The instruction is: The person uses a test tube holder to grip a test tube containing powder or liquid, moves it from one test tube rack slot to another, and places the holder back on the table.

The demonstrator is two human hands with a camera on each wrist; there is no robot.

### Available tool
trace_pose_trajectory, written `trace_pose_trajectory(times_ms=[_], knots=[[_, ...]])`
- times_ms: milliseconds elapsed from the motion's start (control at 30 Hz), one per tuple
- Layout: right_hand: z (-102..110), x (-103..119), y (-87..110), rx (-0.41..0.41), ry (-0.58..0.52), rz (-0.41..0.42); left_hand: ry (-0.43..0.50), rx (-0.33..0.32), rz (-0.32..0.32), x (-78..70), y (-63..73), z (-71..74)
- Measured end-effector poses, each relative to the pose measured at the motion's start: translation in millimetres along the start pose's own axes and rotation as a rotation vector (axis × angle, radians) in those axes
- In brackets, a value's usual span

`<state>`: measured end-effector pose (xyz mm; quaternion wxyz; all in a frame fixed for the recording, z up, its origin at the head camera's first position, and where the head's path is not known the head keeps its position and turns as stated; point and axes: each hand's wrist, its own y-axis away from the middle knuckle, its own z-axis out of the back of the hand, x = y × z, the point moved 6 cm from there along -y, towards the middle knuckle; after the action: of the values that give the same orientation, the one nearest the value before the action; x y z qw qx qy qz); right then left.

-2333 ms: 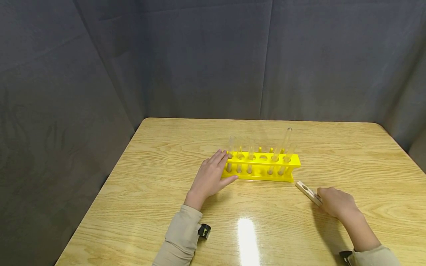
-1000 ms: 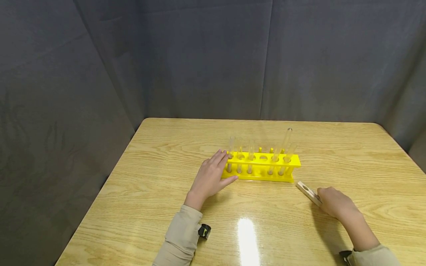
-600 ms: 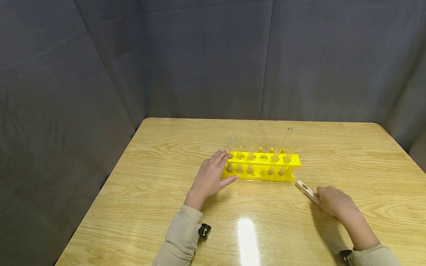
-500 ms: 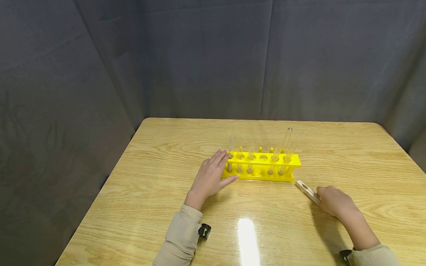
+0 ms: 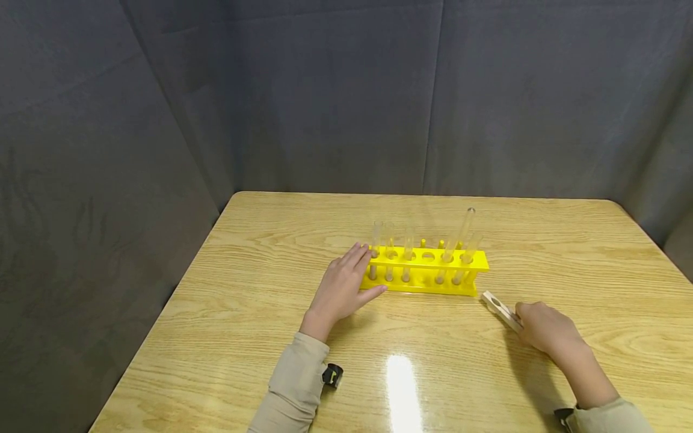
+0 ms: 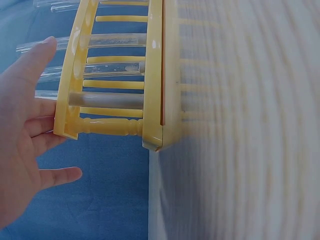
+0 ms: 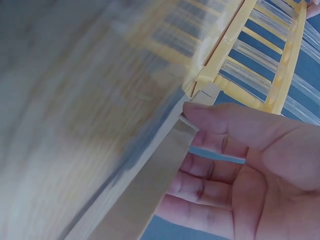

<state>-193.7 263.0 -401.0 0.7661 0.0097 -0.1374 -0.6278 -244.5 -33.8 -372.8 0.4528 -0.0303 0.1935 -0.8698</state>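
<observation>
A yellow test tube rack (image 5: 422,263) stands on the table, with several clear test tubes in its holes. The rightmost tubes lean, and a taller tube (image 5: 468,220) rises above the rest. My left hand (image 5: 340,290) rests against the rack's left end, fingers on the top bar and thumb along the front; in the left wrist view the left hand (image 6: 17,130) has its fingers extended. Right of the rack, my right hand (image 5: 547,328) pinches a wooden test tube holder (image 5: 501,313). Its tip points at the rack's right front corner, with nothing visible between its jaws.
The wood-grain table (image 5: 233,313) ends at a dark cloth curtain (image 5: 335,102) at the back and left. Light glares off the table's front (image 5: 403,391). Short yellow pegs (image 5: 441,244) stick up along the rack's rear.
The test tube holder's tip has risen very slightly in my right hand. My left hand, the rack and the tubes stay where they were.
</observation>
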Motion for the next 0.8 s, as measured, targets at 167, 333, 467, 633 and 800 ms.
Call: trace_pose_trajectory(times_ms=[167, 333, 467, 633, 800], knots=[[1.8, 0.5, 1.1, -0.013, -0.015, -0.012, 0.002, 0.005, 0.002, 0.1, -0.2, -0.2], [3.2, 1.3, 1.5, -0.042, -0.038, -0.011, 0.001, 0.006, 0.007, 0.2, -0.5, -0.9], [3.8, 1.3, 1.4, -0.044, -0.066, -0.012, 0.004, 0.007, 0.008, 0.4, -0.9, -1.1], [4.5, 1.9, 1.5, -0.054, -0.091, 0.007, 0.006, 0.009, 0.01, 0.6, -0.8, -1.5], [5.4, 3.2, 3.3, -0.064, -0.122, 0.019, 0.006, -0.001, 0.006, 0.5, -0.4, -1.1]])
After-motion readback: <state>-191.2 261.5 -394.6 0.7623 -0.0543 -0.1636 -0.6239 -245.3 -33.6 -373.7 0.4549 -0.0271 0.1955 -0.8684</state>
